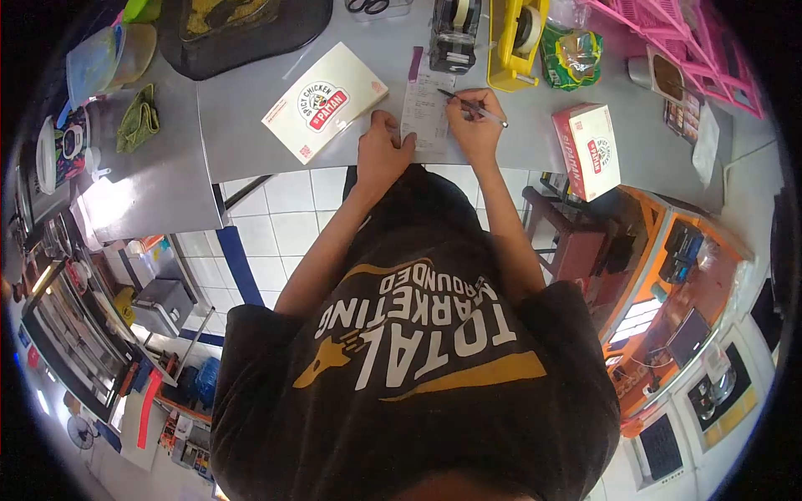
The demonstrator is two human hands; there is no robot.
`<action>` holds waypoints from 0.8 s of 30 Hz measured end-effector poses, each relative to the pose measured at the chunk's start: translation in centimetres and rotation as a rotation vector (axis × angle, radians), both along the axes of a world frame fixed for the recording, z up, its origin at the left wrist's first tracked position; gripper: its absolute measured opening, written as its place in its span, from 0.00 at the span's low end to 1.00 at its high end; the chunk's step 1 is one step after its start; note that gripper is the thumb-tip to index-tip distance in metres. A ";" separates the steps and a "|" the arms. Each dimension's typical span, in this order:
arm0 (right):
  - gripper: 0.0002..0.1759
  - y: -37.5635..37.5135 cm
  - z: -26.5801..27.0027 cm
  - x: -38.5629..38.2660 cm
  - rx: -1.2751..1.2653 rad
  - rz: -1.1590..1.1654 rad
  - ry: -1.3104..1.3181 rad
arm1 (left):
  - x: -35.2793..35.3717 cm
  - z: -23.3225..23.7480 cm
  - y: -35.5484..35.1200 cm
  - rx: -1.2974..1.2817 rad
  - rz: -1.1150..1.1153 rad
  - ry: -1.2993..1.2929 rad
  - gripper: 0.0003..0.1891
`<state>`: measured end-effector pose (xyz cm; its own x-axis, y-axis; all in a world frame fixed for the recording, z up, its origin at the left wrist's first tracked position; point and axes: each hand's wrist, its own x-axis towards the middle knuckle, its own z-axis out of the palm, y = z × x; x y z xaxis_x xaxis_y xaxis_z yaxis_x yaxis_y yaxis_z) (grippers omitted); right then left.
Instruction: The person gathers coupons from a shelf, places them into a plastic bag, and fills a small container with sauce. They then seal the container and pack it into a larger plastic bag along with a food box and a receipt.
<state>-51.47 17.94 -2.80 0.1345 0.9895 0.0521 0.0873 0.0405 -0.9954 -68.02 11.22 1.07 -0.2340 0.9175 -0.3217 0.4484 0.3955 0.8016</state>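
A long white paper slip, printed like a receipt, lies on the grey table. My right hand is closed around a pen, whose tip points at the upper part of the slip. At the slip's left edge rests my left hand, fingers loosely curled and thumb apart from them, with nothing visibly held. Just left of it is a white "Spicy Chicken" box. A similar red and white box sits right of my right hand, by the table edge.
Above the slip stand a black tape dispenser and a yellow tape dispenser. Beside them is a green packet. Pink baskets are at upper right. A dark tray and a green cloth lie to the left.
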 end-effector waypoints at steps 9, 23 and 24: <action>0.10 0.2 0.4 0.3 0.016 0.018 -0.118 | -0.1 -0.3 0.0 -0.037 0.002 -0.038 0.20; 0.09 -0.2 0.8 0.3 0.074 0.027 -0.181 | 0.0 -0.1 -0.1 -0.026 -0.003 -0.064 0.19; 0.09 -0.1 0.7 0.2 0.086 0.016 -0.178 | 0.1 1.0 0.1 -0.079 0.018 -0.102 0.19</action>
